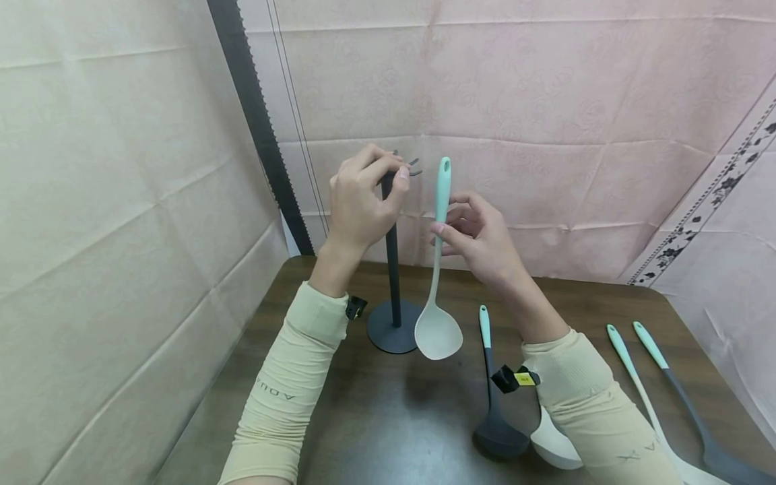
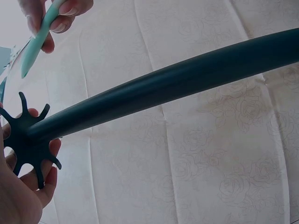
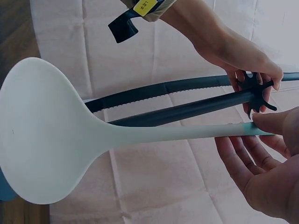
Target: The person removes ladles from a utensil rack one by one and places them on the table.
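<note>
A dark utensil stand with a round base stands upright on the table. At its top, my left hand grips the ring of curved hooks, fingers around it from behind in the left wrist view. My right hand pinches a cream serving spoon by its mint-green handle, between thumb and fingers. The spoon hangs nearly upright, bowl down, just right of the stand and apart from the hooks. Its wide, shallow bowl fills the left of the right wrist view.
On the brown table lie a dark ladle and a cream ladle, partly behind my right forearm. Farther right are a cream long-handled utensil and a dark one. Pale cloth hangs behind the table.
</note>
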A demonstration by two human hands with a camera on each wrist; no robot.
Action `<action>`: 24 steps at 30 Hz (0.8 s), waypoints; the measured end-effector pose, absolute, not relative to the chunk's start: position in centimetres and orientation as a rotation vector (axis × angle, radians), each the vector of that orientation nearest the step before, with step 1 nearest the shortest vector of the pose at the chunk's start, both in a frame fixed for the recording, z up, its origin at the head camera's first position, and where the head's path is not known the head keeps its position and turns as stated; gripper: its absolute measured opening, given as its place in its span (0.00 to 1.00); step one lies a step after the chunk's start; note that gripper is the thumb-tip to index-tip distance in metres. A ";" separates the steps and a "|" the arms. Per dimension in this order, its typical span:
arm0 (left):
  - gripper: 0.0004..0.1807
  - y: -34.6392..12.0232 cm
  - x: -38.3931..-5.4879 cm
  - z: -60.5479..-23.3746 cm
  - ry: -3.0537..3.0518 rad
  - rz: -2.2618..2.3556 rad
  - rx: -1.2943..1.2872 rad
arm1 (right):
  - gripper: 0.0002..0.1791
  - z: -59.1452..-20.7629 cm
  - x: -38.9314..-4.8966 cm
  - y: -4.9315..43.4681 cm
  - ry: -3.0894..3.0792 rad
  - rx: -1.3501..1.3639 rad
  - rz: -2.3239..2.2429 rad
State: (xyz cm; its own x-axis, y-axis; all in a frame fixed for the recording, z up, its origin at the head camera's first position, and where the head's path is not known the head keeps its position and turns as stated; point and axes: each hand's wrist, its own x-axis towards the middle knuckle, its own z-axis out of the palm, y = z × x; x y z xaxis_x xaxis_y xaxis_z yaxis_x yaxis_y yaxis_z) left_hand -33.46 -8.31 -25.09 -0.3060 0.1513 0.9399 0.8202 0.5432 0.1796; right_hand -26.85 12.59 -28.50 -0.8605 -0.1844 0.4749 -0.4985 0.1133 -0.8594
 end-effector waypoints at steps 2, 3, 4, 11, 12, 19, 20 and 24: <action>0.24 -8.3 -33.5 -25.1 -1.779 -0.837 -0.809 | 0.20 -28.6 -26.9 12.7 -2.138 0.666 1.818; 0.24 -8.3 -33.5 -25.1 -1.780 -0.837 -0.810 | 0.20 -28.6 -26.9 12.7 -2.138 0.662 1.819; 0.24 -8.3 -33.5 -25.1 -1.780 -0.837 -0.809 | 0.20 -28.6 -26.9 12.7 -2.137 0.658 1.821; 0.24 -8.4 -33.5 -25.0 -1.780 -0.833 -0.809 | 0.20 -28.7 -27.0 12.9 -2.133 0.645 1.832; 0.24 -8.4 -33.5 -25.0 -1.780 -0.830 -0.809 | 0.20 -28.8 -27.0 12.9 -2.134 0.643 1.832; 0.23 -8.4 -33.4 -25.0 -1.774 -0.819 -0.818 | 0.23 -29.0 -27.0 13.1 -2.143 0.626 1.811; 0.23 -8.4 -33.5 -25.0 -1.774 -0.820 -0.819 | 0.24 -29.0 -26.9 13.1 -2.145 0.621 1.804; 0.23 -8.4 -33.5 -25.0 -1.773 -0.822 -0.817 | 0.25 -29.1 -26.9 13.3 -2.151 0.617 1.794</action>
State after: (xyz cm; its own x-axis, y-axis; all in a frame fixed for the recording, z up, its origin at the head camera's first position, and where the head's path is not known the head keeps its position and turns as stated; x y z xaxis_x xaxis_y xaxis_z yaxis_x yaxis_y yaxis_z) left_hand -33.48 -8.37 -25.03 -0.2945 0.1599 0.9422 0.8224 0.5446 0.1647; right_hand -26.90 13.29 -29.10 -0.8721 -0.1479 0.4665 -0.4855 0.1414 -0.8627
